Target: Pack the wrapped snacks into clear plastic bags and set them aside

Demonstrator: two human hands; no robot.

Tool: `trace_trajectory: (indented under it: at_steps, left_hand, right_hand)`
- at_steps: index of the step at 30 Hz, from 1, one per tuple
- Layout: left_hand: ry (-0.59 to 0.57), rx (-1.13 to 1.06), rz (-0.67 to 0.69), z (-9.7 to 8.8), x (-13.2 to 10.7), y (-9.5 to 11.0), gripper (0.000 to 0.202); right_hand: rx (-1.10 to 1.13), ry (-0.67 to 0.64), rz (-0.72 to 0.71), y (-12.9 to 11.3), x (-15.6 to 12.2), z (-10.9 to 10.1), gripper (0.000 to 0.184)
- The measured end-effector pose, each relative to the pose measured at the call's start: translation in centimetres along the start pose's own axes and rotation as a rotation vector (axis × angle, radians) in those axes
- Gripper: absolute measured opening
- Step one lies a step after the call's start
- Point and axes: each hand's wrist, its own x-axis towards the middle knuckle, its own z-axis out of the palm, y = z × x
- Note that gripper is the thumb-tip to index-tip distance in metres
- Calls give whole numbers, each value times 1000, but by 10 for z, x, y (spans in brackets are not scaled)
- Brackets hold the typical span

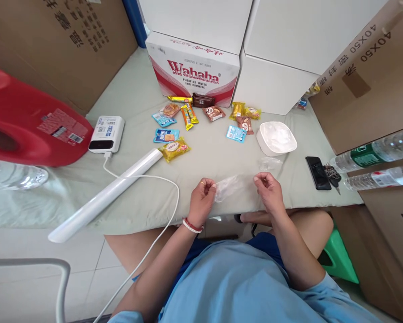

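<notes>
My left hand (203, 197) and my right hand (268, 188) each pinch one end of a clear plastic bag (235, 186), stretched between them above the table's near edge. Both hands have their fingers closed on the film. A red bead bracelet circles my left wrist. Beyond the bag lie several small snack packets (201, 119) scattered on the pale green cloth (137, 197). A white roll of plastic bags (110, 193) lies diagonally to the left of my left hand.
A white lidded bowl (277, 138) sits right of the snacks, with a black phone (317, 172) and keys beyond. A Wahaha box (192, 67) stands behind. A red jug (29, 121), power bank (107, 133) with white cable, water bottles (376, 154) and cardboard boxes ring the table.
</notes>
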Motion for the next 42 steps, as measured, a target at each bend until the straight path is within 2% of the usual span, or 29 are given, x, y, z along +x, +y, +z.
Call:
trace_trajectory:
  at_steps: [2,4,6,8,11,13,15,17,18,19,22,26,28,31,33,36,39,42]
  left_hand:
    - [74,107,134,3,-8,2,15]
    - [55,178,265,8,-16,3,13]
    - [17,164,316,12,-22,1,13]
    - [53,49,251,12,-23,-5,14]
    - [181,-177,48,7,-19,-15,22]
    - [248,-246,-47,2,-17,-19,28]
    - [361,-178,-40,-1,-17,-18,31]
    - [455,-14,40,-1,-22,-11,29]
    - [438,67,69,1,-24,-7,26]
    - [371,131,78,3,-26,-1,27]
    - [110,227,68,14,-24,11,36]
    - [91,333,106,32,-6,11,33]
    - [52,335,90,37,2,5,23]
    - [58,150,15,36,4,-4,11]
    - [112,-85,-91,31,2,-8,13]
    - [182,-294,-154,21,-2,-9,19]
    - [181,-146,-46,17,-10,-5,15]
    - [119,112,122,24,-19,1,2]
  right_hand:
    - [30,-93,68,0,-6,6,44]
    - [73,-237,165,0,-13,14,48]
    - [130,-298,209,3,-19,22,51]
    - [198,-298,216,7,-20,24,48]
    - [270,-283,224,12,-18,17,42]
    - [292,-257,222,14,-17,11,41]
    - [296,-222,196,16,-17,7,40]
    - [271,-174,128,17,-19,6,37]
    - [239,-145,78,18,-20,6,35]
    - [195,-118,20,19,-20,7,32]
    - [19,-108,-157,18,-23,11,21]
    - [-201,-265,-421,16,-25,13,12]
    - [-302,-331,-538,14,-26,12,12]
    - [-405,-379,-624,14,-28,9,13]
    - [-394,-381,-582,18,-30,6,12]
    - [-247,-349,-349,26,-30,2,17]
    - [12,-318,-99,30,-28,-1,35]
    - [154,-342,-67,23,-27,1,49]
